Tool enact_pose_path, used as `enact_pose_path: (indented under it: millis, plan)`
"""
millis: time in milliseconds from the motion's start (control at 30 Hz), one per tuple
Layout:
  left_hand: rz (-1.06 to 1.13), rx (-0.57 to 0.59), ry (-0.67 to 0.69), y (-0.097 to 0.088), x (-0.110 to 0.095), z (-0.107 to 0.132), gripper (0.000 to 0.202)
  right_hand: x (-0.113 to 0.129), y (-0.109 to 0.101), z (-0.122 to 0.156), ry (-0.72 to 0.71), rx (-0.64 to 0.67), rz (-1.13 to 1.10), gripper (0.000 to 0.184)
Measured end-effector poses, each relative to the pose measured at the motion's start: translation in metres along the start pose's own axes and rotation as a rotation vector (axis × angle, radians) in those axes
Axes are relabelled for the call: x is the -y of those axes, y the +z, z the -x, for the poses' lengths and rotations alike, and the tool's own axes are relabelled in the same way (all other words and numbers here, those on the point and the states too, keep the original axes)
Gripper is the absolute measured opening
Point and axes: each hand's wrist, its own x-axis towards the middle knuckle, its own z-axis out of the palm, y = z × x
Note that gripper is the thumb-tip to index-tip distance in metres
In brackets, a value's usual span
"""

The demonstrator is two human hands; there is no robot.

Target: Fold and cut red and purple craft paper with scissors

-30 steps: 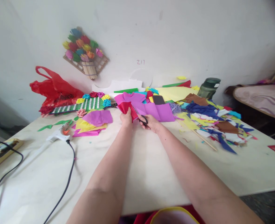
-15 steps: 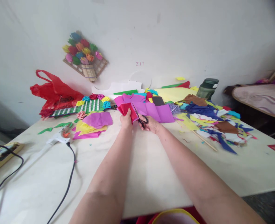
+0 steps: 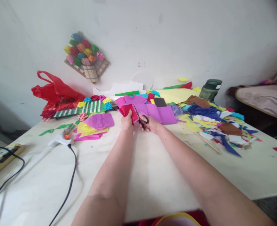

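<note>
My left hand (image 3: 127, 121) is closed around a folded piece of red paper (image 3: 126, 110), held up just above the table. My right hand (image 3: 151, 124) grips black-handled scissors (image 3: 141, 118), whose blades slant up into the red paper's right edge. Directly behind both hands lie sheets of purple and magenta paper (image 3: 156, 112).
A white table (image 3: 152, 169) carries paper scraps (image 3: 213, 122) at right, a glue gun (image 3: 58, 140) with black cord at left, a power strip (image 3: 2, 154), a red plastic bag (image 3: 56, 92), a green woven craft piece (image 3: 84, 107), a dark green jar (image 3: 210, 88). A paper flower bouquet (image 3: 85, 58) hangs on the wall.
Both hands stay in place holding the paper and scissors; the scissor handles have shifted slightly. The view has drifted a little.
</note>
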Motion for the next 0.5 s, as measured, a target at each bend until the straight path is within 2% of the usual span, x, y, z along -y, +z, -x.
enact_pose_path:
  millis: [200,500]
  plan:
    - [0.005,0.011,0.021,-0.0009,0.0011,-0.0017,0.02,-0.0006,0.0027,-0.0008,-0.004,-0.041,-0.014,0.047]
    - [-0.044,-0.045,-0.002,0.0026,-0.0038,0.0029,0.014,-0.0017,0.0039,0.0007,-0.008,-0.094,-0.033,0.045]
